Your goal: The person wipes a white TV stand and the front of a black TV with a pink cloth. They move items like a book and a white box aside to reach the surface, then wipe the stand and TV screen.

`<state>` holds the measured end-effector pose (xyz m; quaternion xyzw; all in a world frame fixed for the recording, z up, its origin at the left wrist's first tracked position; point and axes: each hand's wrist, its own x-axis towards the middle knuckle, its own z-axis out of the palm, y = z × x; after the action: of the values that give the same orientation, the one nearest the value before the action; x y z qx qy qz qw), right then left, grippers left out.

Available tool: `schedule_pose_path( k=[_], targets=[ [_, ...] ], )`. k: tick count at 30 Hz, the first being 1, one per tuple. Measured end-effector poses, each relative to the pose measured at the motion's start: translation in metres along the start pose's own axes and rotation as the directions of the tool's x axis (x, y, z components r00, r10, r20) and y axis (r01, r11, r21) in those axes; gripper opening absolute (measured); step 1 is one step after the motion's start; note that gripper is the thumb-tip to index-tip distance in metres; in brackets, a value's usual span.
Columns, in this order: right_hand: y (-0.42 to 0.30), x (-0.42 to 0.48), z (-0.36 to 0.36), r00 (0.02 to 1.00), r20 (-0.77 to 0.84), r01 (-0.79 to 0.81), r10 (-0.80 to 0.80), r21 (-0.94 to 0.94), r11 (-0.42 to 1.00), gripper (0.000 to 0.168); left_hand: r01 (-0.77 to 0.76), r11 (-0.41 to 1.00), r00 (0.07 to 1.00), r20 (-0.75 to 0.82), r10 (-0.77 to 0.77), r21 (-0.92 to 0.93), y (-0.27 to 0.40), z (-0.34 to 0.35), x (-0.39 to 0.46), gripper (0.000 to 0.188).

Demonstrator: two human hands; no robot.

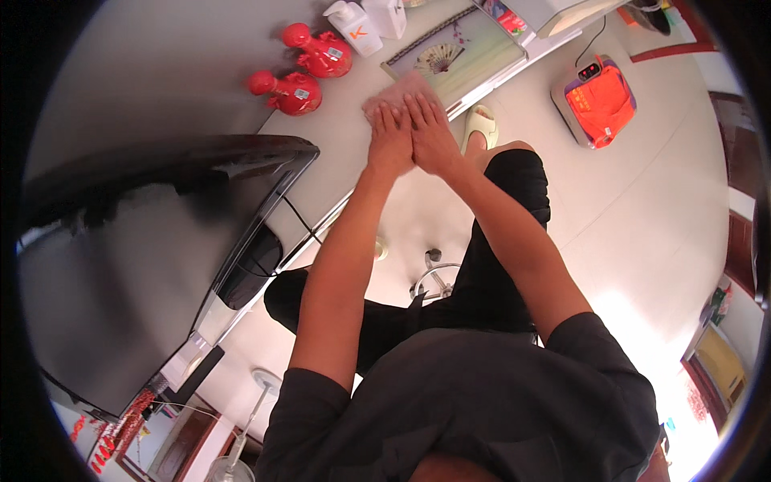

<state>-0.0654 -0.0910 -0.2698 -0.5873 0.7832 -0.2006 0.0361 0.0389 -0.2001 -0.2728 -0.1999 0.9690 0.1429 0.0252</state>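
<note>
My left hand [390,140] and my right hand [432,137] lie side by side on a thin pink cloth [415,87], fingers pointing away from me and holding it beneath them. The cloth is a little blurred. It rests at the near corner of a flat panel [482,51] with a painted folding fan, on a long white cabinet top [343,141]. Left of my hands, two red gourd-shaped bottles [295,93] [325,55] stand near the wall. The palms and the cloth's underside are hidden.
A large black television [132,259] takes up the left, its cable [301,217] hanging over the cabinet edge. A white pump bottle [355,27] stands beyond the red bottles. On the floor are a boxy appliance with an orange cover [596,105] and a wheeled stool base [437,277].
</note>
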Motion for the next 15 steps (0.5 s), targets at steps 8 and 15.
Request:
schedule_pose_path(
  k=[8,15],
  targets=[
    [-0.088,-0.035,0.012,0.985,0.155,0.063,-0.069,0.043,0.997,0.078,0.139,0.982,0.990,0.008,-0.139,-0.126,-0.018,-0.004,-0.110,0.118],
    [-0.223,-0.015,0.080,0.877,0.381,0.335,-0.291,-0.051,0.941,0.083,0.443,0.881,0.895,0.122,-0.428,-0.163,-0.100,-0.026,-0.237,0.111]
  ],
)
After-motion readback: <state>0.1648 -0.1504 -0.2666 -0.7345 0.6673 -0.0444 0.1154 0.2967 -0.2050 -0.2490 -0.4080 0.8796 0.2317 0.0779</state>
